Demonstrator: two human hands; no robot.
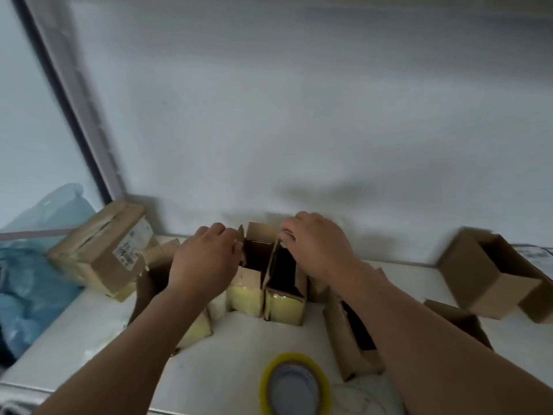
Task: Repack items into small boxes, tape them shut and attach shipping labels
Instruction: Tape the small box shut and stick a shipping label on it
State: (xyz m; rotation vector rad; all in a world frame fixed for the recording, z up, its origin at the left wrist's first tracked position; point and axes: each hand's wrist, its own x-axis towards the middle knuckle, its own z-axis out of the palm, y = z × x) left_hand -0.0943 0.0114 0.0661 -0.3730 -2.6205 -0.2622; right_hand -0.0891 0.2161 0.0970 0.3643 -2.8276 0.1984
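A white tabletop fills the lower frame. At centre stand two open small boxes side by side. The left hand pinches a flap of the left one; the right hand curls over the right one's flap. A yellow tape roll lies at bottom centre.

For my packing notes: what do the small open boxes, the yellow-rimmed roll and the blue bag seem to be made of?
Small open brown boxes: matte cardboard, going by the folded flaps. Yellow-rimmed tape roll: probably glossy plastic tape. Crumpled blue bag: thin translucent plastic film, likely.
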